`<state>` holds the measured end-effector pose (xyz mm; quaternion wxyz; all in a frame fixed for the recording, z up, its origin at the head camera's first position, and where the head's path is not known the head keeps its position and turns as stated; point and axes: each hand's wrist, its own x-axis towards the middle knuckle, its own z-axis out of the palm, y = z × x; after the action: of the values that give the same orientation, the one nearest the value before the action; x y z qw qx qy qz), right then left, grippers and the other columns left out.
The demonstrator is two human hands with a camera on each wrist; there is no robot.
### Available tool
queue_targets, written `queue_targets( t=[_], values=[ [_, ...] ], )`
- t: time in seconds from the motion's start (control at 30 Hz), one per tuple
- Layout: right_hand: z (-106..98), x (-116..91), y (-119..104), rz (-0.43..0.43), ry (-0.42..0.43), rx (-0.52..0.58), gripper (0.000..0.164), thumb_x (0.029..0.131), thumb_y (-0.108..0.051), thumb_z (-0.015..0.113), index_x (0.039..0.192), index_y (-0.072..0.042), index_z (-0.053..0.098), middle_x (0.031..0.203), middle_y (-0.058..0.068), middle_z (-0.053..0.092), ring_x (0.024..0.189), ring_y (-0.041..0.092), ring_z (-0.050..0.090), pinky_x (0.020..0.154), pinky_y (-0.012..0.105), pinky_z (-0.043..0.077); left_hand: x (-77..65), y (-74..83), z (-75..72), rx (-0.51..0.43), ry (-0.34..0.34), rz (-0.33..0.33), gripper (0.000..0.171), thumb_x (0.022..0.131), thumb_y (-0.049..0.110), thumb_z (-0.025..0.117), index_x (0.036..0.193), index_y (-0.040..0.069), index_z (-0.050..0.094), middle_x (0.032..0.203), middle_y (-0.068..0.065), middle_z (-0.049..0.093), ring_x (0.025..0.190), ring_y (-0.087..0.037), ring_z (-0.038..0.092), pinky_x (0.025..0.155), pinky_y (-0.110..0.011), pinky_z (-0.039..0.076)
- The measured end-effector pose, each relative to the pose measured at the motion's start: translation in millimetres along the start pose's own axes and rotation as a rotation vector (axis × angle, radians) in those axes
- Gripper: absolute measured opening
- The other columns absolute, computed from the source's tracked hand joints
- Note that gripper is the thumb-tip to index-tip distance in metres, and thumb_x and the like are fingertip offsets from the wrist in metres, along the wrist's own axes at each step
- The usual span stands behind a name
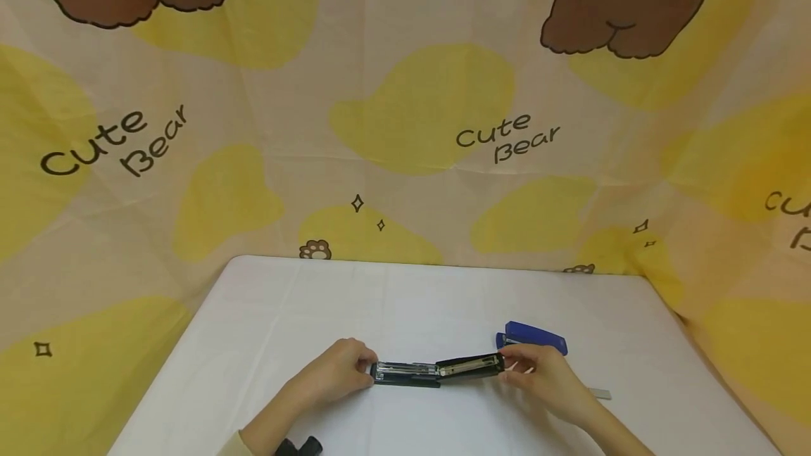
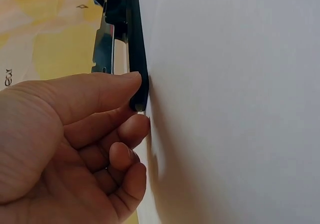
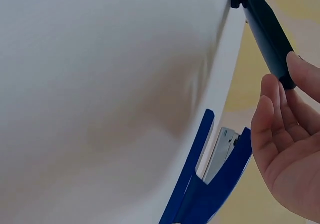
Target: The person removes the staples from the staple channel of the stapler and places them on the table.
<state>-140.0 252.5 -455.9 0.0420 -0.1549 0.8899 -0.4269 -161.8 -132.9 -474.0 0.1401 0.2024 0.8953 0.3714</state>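
A black stapler [image 1: 407, 380] is unfolded nearly flat over the white table, its metal insides facing up. The left hand [image 1: 336, 373] pinches the end of its base between thumb and fingers, and in the left wrist view that base [image 2: 137, 44] runs close along the tabletop. On the other side, the right hand [image 1: 546, 377] pinches the tip of the swung-back top arm [image 3: 270, 34], which slants up from the hinge. A blue stapler [image 1: 535, 336] lies just behind the right hand; the right wrist view shows its jaws spread.
A small grey strip [image 1: 599, 393] lies on the table [image 1: 355, 301] beside the right wrist. Near the left forearm, a black object [image 1: 309, 447] is cut off by the bottom edge. A patterned cloth [image 1: 405, 125] hangs behind the table.
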Motion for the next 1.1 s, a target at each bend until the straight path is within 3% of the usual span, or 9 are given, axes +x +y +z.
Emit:
queue_targets(
  t=[0.43, 0.7, 1.1],
  values=[
    [15, 23, -7, 0.006, 0.043, 0.014, 0.039, 0.086, -0.006, 0.084, 0.121, 0.007, 0.071, 0.099, 0.007, 0.076, 0.082, 0.01, 0.068, 0.065, 0.025, 0.056, 6.3, -12.0, -14.1, 0.06, 0.044, -0.033, 0.026, 0.085, -0.001, 0.078, 0.111, -0.004, 0.076, 0.077, -0.001, 0.054, 0.078, -0.019, 0.049, 0.065, -0.03, 0.039],
    [29, 36, -14, 0.039, 0.095, 0.022, 0.037, 0.086, -0.001, 0.082, 0.121, 0.006, 0.071, 0.095, 0.004, 0.072, 0.075, 0.01, 0.066, 0.06, 0.025, 0.054, 9.9, -18.4, -20.9, 0.071, 0.087, -0.119, 0.027, 0.086, -0.001, 0.079, 0.112, -0.003, 0.076, 0.082, -0.002, 0.054, 0.082, -0.019, 0.05, 0.07, -0.033, 0.043],
    [41, 53, -27, 0.06, 0.149, 0.049, 0.036, 0.087, 0.004, 0.078, 0.122, 0.008, 0.07, 0.095, 0.007, 0.073, 0.069, 0.016, 0.069, 0.057, 0.025, 0.051, 17.9, -27.2, -30.4, 0.07, 0.143, -0.101, 0.025, 0.084, -0.006, 0.079, 0.109, -0.004, 0.076, 0.077, -0.002, 0.053, 0.077, -0.018, 0.048, 0.067, -0.031, 0.04]
  ],
)
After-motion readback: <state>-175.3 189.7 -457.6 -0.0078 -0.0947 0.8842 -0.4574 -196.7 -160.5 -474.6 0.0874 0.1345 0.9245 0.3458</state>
